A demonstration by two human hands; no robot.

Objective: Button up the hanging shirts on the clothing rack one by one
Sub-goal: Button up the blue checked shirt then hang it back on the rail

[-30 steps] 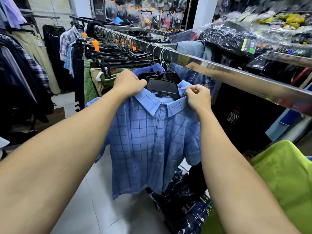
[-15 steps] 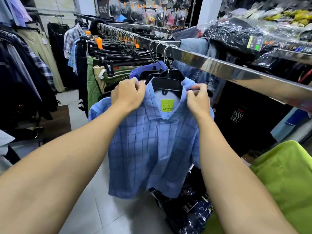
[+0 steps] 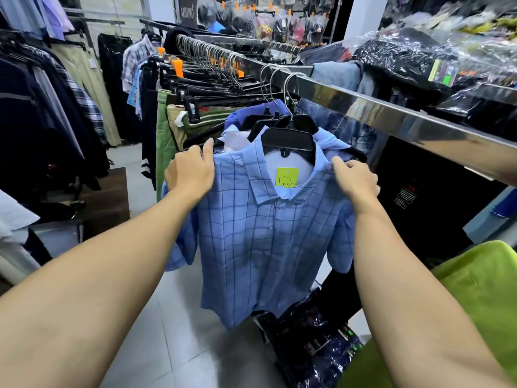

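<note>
A light blue checked short-sleeved shirt hangs on a black hanger from the chrome rail. Its front is closed down the placket and a yellow-green tag shows inside the collar. My left hand grips the shirt's left shoulder, thumb up along the seam. My right hand pinches the cloth at the right shoulder beside the collar. Behind this shirt hang a white shirt and a darker blue shirt on their own hangers.
Further along the rail hang green and khaki garments on black clip hangers with orange tags. Dark clothes fill a rack at left. Plastic-wrapped packs lie on the floor below. A lime green cloth sits at lower right.
Both hands have slid outward from the collar to the shirt's shoulders. The collar now lies open, showing the tag, and the shirt faces me squarely.
</note>
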